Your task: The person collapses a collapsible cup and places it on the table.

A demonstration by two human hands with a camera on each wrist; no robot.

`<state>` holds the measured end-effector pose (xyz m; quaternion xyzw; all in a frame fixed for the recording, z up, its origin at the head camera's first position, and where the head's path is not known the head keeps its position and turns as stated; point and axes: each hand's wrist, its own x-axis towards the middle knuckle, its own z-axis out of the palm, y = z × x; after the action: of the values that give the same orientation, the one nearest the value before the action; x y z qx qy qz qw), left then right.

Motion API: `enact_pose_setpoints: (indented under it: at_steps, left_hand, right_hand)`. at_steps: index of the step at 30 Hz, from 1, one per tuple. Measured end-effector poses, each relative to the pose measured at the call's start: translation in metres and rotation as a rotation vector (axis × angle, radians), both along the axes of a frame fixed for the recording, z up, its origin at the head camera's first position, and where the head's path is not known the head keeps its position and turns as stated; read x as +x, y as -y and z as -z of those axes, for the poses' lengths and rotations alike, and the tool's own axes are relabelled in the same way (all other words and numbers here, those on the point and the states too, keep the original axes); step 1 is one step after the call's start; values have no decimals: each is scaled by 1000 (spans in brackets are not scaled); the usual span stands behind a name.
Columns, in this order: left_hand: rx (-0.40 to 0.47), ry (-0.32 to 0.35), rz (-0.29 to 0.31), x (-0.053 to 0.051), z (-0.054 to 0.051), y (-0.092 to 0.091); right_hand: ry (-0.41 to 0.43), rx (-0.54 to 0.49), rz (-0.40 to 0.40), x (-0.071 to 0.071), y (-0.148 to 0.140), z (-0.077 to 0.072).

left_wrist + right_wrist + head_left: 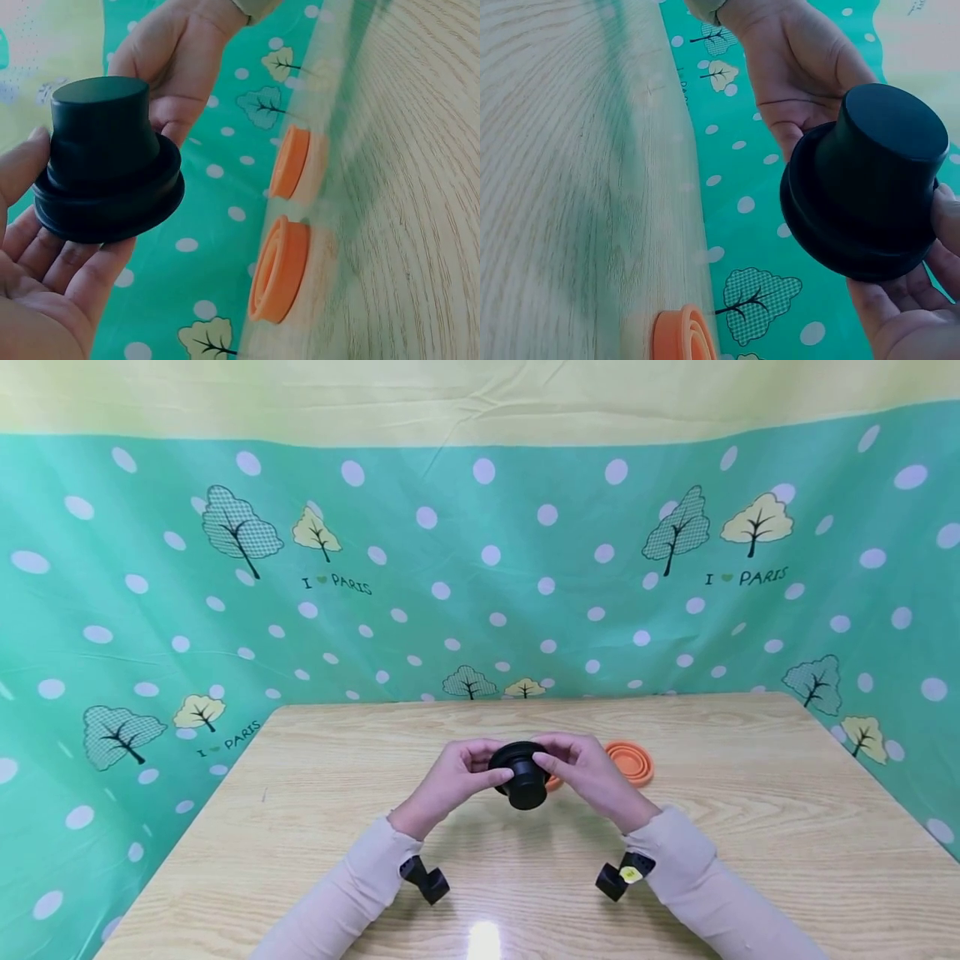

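Observation:
Both hands hold a black stepped round cup (527,783) above the table, its narrow flat end toward the head camera and its wide flanged rim facing away. My left hand (467,774) pinches the rim's left side, thumb on the near face, fingers behind. On the opposite side my right hand (581,767) pinches the rim the same way. In the left wrist view the black cup (109,161) looks tilted. An orange collapsed ringed cup (630,764) lies just right of the right hand. A second orange cup (555,784) is mostly hidden behind the black one.
The wood-grain table (315,860) spreads around both arms. A green dotted cloth (487,635) with printed trees hangs behind and at both sides. Small black devices (426,880) are strapped at the wrists. In the right wrist view one orange cup (684,336) shows at the bottom.

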<state>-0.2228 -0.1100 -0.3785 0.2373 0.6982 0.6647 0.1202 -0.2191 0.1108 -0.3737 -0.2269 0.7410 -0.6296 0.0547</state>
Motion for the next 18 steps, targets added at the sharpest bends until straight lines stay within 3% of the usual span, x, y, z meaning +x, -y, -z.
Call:
enact_pose_setpoints:
  at_steps: [4,10,14,18]
  left_hand:
    - [-49,20,21,-1,2,0]
    - [-87,-39,35,0,3,2]
    - [-94,-70,22,-1,4,1]
    - [-77,-58,-7,-2,5,0]
  right_hand:
    - [4,45,7,1,0,0]
    - [47,63,-21,-1,0,2]
    - [89,66,-61,-3,-2,4]
    - [105,63,-87,-1,-2,2]
